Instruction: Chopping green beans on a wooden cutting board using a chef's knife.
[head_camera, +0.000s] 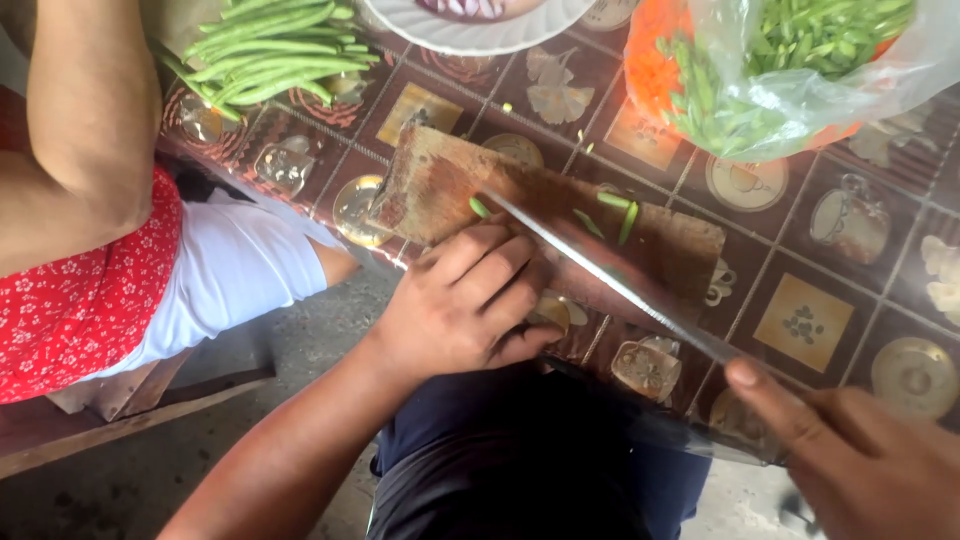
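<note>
This is looking like a home kitchen or eating corner, probably a simple one, though the view is showing only a small part of it. A table (800, 300) is lying under both hands, covered in a patterned oilcloth showing cups and plates. A worn wooden cutting board (440, 185) is sitting just above the left hand (465, 305). Loose green beans (265, 55) are piling up beyond it, and a plastic bag (790, 70) of cut beans is resting above the right hand (860, 460). A bare concrete floor (160, 470) is showing below the left arm.

Knife (610, 280) flat across wood board (440, 185)
</note>
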